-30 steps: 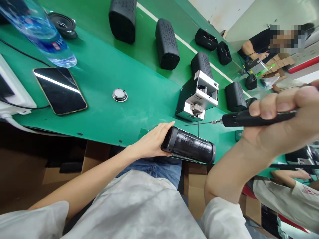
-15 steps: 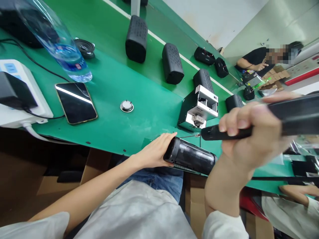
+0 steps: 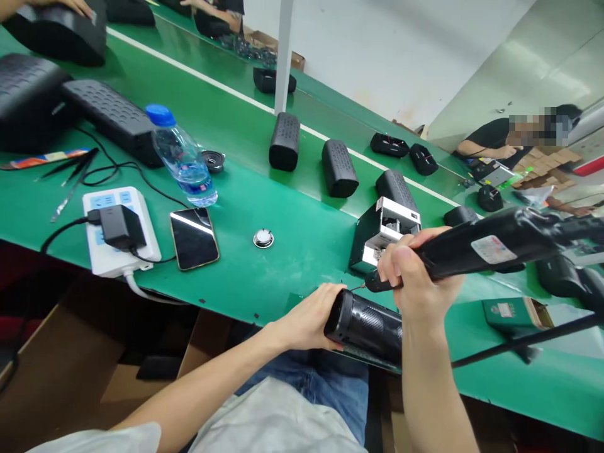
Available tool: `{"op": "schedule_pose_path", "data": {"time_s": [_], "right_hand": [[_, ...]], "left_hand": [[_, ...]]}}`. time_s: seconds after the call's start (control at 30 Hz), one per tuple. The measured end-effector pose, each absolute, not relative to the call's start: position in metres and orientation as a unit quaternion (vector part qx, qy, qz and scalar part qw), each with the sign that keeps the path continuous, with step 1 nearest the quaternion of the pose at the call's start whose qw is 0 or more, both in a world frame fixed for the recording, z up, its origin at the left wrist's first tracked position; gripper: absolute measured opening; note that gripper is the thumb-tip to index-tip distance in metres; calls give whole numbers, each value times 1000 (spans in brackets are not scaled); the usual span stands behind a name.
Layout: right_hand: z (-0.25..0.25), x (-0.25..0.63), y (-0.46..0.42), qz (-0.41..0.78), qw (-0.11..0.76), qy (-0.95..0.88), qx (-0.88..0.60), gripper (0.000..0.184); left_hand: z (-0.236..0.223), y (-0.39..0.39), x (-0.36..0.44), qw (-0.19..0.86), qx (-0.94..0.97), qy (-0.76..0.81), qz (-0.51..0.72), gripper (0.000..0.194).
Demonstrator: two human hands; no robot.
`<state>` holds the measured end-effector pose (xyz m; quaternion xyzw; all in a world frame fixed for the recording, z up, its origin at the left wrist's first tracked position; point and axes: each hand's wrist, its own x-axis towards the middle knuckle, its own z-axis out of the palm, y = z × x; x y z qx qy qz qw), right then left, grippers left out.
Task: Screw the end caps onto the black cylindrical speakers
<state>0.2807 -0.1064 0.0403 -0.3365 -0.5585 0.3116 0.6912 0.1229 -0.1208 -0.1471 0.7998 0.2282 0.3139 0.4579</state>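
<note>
At the table's front edge, my left hand [image 3: 314,318] grips the end of a black speaker [image 3: 370,327] with perforated grilles, which lies on its side. My right hand [image 3: 419,280] is wrapped round a black electric screwdriver [image 3: 472,248] with a white label. Its thin bit points left, to the end of the speaker near my left fingertips. Whether the bit touches a screw cannot be made out. Just behind my right hand stands a small black and silver screw feeder [image 3: 384,233], partly covered by that hand. My right forearm hides the speaker's right end.
A small round metal part [image 3: 263,238], a phone [image 3: 194,239], a water bottle [image 3: 189,167] and a white power strip [image 3: 120,229] lie to the left. Several black speakers [image 3: 340,168] line the green table [image 3: 302,226] behind. A green tin [image 3: 514,313] stands right. Co-workers sit across the table.
The view has shifted left, bringing more of the table's left side into sight. My right hand and the screwdriver have come closer to the speaker. My left hand keeps its grip.
</note>
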Motion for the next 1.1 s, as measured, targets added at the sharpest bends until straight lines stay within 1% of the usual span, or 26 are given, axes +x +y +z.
{"op": "schedule_pose_path", "data": {"time_s": [0.13, 0.3, 0.5, 0.63, 0.73, 0.83, 0.9, 1.0, 1.03, 1.1], "right_hand": [[37, 284, -107, 318, 683, -571, -325, 17], [33, 285, -109, 321, 669, -583, -331, 19], [25, 288, -106, 300, 663, -577, -372, 32], [20, 289, -102, 304, 669, -563, -378, 28], [28, 287, -106, 318, 675, -559, -362, 25], [57, 293, -114, 321, 685, -567, -327, 24], [80, 304, -116, 269, 722, -557, -311, 29], [102, 328, -104, 113, 783, -534, -298, 24], [103, 336, -97, 71, 789, -532, -301, 22], [97, 349, -81, 31, 785, -534, -313, 20]], "left_hand": [[-144, -121, 122, 458, 799, 233, 313, 125], [-139, -123, 120, 469, 793, 226, 316, 118], [-142, -121, 118, 470, 794, 235, 307, 112], [-142, -120, 118, 461, 803, 235, 297, 117], [-140, -120, 119, 453, 809, 241, 287, 116], [-139, -121, 118, 445, 814, 247, 280, 119], [-141, -122, 118, 439, 817, 249, 278, 123], [-143, -122, 116, 436, 821, 245, 277, 123], [-143, -122, 116, 436, 821, 245, 276, 123], [-143, -122, 115, 434, 822, 247, 274, 124]]}}
